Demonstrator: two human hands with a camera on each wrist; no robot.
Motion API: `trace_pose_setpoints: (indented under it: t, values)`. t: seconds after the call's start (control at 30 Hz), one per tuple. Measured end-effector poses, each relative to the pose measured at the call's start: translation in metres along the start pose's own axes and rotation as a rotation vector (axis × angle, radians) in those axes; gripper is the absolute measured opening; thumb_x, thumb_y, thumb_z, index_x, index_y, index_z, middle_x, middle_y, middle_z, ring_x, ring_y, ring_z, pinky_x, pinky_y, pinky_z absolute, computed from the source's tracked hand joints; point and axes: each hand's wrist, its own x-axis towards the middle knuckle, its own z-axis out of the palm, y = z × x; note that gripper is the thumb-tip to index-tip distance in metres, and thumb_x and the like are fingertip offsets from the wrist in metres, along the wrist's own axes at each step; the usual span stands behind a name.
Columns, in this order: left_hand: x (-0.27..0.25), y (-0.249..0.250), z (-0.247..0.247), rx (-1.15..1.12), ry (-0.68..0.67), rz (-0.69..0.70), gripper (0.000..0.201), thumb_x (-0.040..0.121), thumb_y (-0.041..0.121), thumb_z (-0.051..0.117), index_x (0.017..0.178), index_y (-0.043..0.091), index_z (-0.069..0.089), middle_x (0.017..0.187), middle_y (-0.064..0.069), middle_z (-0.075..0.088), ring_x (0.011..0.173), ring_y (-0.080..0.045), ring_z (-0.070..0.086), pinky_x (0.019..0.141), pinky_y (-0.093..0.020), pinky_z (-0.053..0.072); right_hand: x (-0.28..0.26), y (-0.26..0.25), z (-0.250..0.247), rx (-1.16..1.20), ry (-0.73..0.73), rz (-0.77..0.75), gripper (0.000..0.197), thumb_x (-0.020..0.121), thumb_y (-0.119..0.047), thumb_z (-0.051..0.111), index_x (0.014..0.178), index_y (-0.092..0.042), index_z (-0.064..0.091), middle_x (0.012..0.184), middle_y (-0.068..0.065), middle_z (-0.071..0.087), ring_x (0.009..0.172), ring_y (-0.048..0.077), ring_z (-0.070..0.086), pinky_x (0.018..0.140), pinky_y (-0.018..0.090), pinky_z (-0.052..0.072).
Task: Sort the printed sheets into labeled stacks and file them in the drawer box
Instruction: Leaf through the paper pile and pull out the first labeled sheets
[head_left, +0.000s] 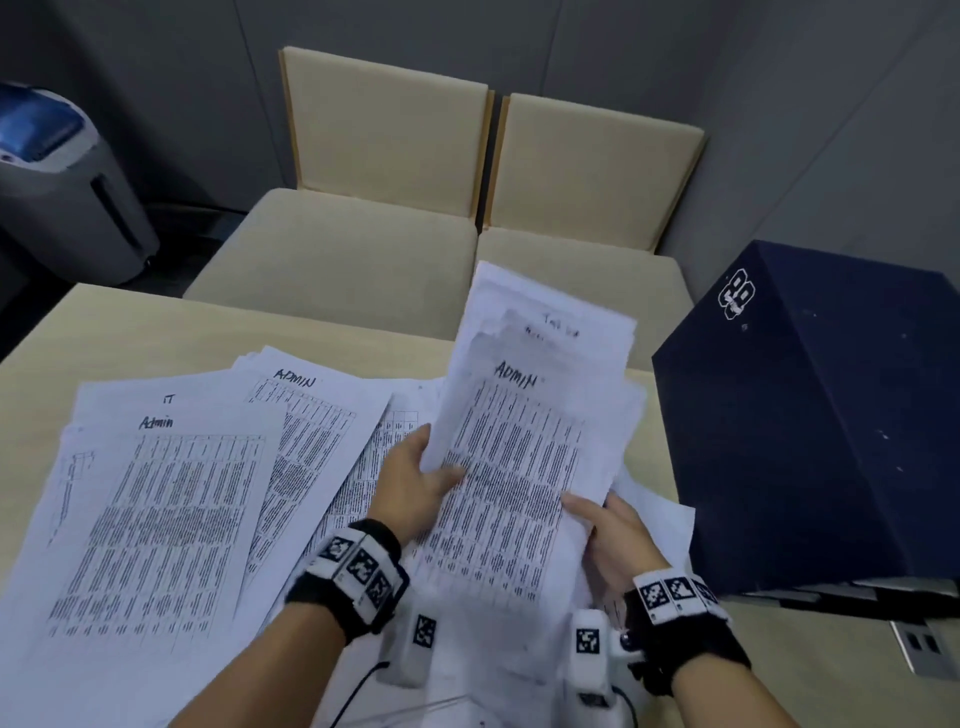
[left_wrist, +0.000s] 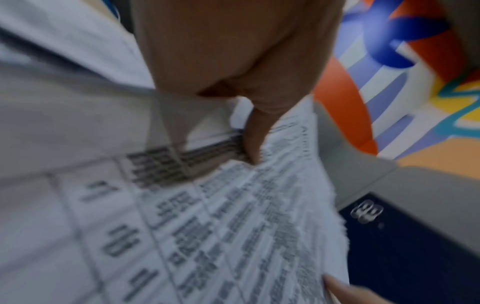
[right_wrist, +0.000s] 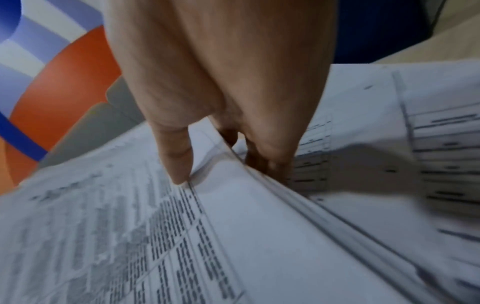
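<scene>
Both hands hold up a sheaf of printed sheets (head_left: 514, 457) whose top page is hand-labeled "ADMIN". My left hand (head_left: 415, 483) pinches its left edge, thumb on the printed face. My right hand (head_left: 608, 530) grips the lower right edge, thumb on top and fingers underneath, as the right wrist view (right_wrist: 182, 164) shows. More printed sheets lie fanned on the table (head_left: 171, 499), with labels "Admin", "IT" and "ADMIN" showing. The dark blue drawer box (head_left: 810, 431) stands at the right of the table.
The beige table (head_left: 130, 332) carries the papers. Two beige chairs (head_left: 384, 171) stand behind it. A grey bin with a blue lid (head_left: 57, 176) is at the far left. A floor socket plate (head_left: 919, 644) shows at lower right.
</scene>
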Motion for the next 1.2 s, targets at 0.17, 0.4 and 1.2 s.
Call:
trace_pose_setpoints:
  t: [0.17,0.4,1.2]
  values:
    - [-0.011,0.068,-0.032,-0.178,-0.082,0.216,0.028,0.084,0.012,0.077,0.109,0.012,0.067,0.094,-0.017,0.072,0.078,-0.032,0.066,0.071,-0.046,0.056,-0.026,-0.057,0.026,0.035,-0.068,-0.316,0.029,0.091,-0.008,0.064,0.12,-0.006,0.062,0.115,0.013,0.071,0.109,0.029,0.067,0.088,0.036,0.056]
    - [-0.032,0.115,-0.049,-0.316,0.012,0.334,0.045,0.081,0.028,0.076,0.121,0.014,0.061,0.109,-0.002,0.074,0.098,-0.017,0.072,0.084,-0.037,0.059,-0.082,-0.063,0.06,-0.151,-0.002,-0.626,0.024,0.081,-0.027,0.077,0.079,-0.026,0.052,0.064,-0.015,0.065,0.06,-0.004,0.06,0.063,0.015,0.048]
    - [-0.027,-0.071,-0.245,0.399,0.405,-0.328,0.028,0.086,0.022,0.073,0.107,0.012,0.056,0.109,-0.008,0.063,0.094,-0.023,0.059,0.085,-0.033,0.049,-0.06,-0.021,0.134,-0.165,0.123,-0.391,0.013,0.095,-0.027,0.062,0.093,-0.014,0.066,0.077,-0.001,0.065,0.07,0.019,0.058,0.062,0.024,0.049]
